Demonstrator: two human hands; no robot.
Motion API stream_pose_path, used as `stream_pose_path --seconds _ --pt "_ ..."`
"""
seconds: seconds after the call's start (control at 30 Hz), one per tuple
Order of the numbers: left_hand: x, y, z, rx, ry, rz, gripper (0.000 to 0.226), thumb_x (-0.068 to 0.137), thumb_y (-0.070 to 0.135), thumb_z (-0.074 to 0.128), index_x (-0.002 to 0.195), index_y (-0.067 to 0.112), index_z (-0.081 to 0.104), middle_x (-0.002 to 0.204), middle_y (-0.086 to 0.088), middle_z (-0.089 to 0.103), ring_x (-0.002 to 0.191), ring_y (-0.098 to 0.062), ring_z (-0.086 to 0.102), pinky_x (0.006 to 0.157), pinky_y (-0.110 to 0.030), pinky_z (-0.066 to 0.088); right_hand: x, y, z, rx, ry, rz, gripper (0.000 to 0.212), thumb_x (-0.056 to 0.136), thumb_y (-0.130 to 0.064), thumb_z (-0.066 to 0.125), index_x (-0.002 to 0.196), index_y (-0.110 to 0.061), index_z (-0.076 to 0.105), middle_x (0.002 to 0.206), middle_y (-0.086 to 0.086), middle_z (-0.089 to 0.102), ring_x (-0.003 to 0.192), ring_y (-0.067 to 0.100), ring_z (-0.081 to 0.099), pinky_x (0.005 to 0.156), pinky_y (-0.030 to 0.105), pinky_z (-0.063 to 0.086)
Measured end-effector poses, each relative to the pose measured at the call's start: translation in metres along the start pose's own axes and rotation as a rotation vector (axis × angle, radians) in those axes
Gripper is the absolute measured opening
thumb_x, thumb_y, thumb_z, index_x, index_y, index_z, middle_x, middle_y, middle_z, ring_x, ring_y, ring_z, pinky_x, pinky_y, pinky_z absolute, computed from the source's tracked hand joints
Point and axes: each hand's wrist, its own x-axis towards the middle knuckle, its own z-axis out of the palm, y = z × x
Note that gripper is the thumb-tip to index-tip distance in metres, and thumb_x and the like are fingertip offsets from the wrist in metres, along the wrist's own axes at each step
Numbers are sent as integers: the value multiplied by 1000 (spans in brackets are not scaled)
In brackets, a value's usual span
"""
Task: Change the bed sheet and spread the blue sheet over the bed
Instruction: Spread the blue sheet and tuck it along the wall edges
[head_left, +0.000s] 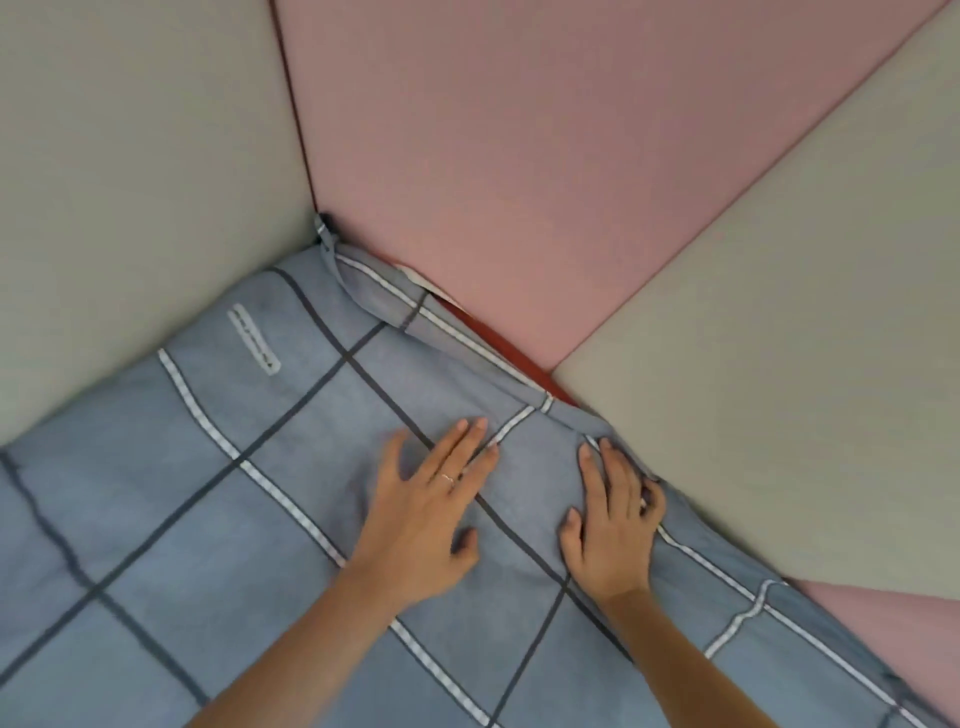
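Blue checked sheet (291, 467) lying spread 6–9 o'clock, hem bunching at 1 o'clock vs padded wall (727, 364). L hand (431, 509) pressing flat, fingers spread; R hand (613, 525) curling outer fingers round hem (soft, light, prob. creasing easily, so gripping there is looking best).

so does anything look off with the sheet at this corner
Yes. The blue sheet is bunched into a twisted fold at the wall corner, and a red strip shows uncovered beside the pink panel, just beyond the right hand.

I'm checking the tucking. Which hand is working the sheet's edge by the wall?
The right hand: its fingers curl over the edge of the blue sheet by the beige panel. The left hand lies flat farther in.
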Motion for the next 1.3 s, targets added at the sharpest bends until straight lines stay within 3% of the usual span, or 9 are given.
stream_pose_path --seconds 0.13,0.27,0.47,0.57,0.7,0.77,0.93,1.13,1.3 --pt "69 -31 -19 51 74 100 68 71 45 47 133 16 43 138 -7 49 125 -26 45 105 -51 29 -10 -10 1 14 -54 71 69 76 -31 41 143 -21 27 145 10 37 125 26 42 102 53 27" --pt "96 -58 -21 127 12 156 68 81 60 40 134 17 47 134 -3 47 121 -22 45 102 -56 30 -3 -2 -2 11 -83 67 76 71 -35 43 144 -19 27 137 12 46 120 27 44 98 49 30" --pt "129 -56 -30 229 -160 149 63 77 63 33 92 13 68 93 -5 67 89 -25 61 82 -41 32 24 -31 -19 80 -194 330 68 73 -60 38 120 -17 62 112 7 62 105 30 57 91 45 37" --pt "127 -56 -29 230 -228 214 66 76 64 30 94 14 69 98 -5 66 98 -25 58 95 -44 28 39 -35 -28 161 -305 431 76 69 -68 31 119 -19 62 115 4 61 110 27 57 98 46 36" --pt "121 -73 -47 272 -306 272 78 70 70 22 109 16 62 111 -4 65 110 -22 57 106 -46 20 21 -37 -25 154 -243 285 76 64 -65 46 121 -16 57 116 0 66 103 22 65 94 50 44" --pt "133 -67 -52 358 -417 253 82 70 72 9 110 20 58 110 -2 65 108 -21 56 101 -41 26 27 -35 -34 168 -272 292 81 62 -70 38 124 -20 52 117 -2 65 109 21 62 98 44 40" --pt "148 -68 -49 266 -473 243 68 84 69 14 111 20 54 108 -3 65 108 -21 55 99 -36 30 65 -56 -38 126 -387 284 106 53 -84 11 133 -21 41 131 -1 54 122 21 50 101 37 33" --pt "122 -136 -79 292 -85 301 44 86 35 38 109 9 64 113 -10 64 105 -28 57 97 -41 33 88 -111 4 162 -63 411 51 79 -52 45 100 -12 67 88 9 67 82 30 61 84 40 42" --pt "108 -179 -91 291 -284 63 61 81 40 35 127 5 55 126 -17 57 112 -34 57 89 -44 47 82 -108 26 134 96 398 44 82 -42 46 103 -10 66 88 9 65 82 30 58 86 39 37"
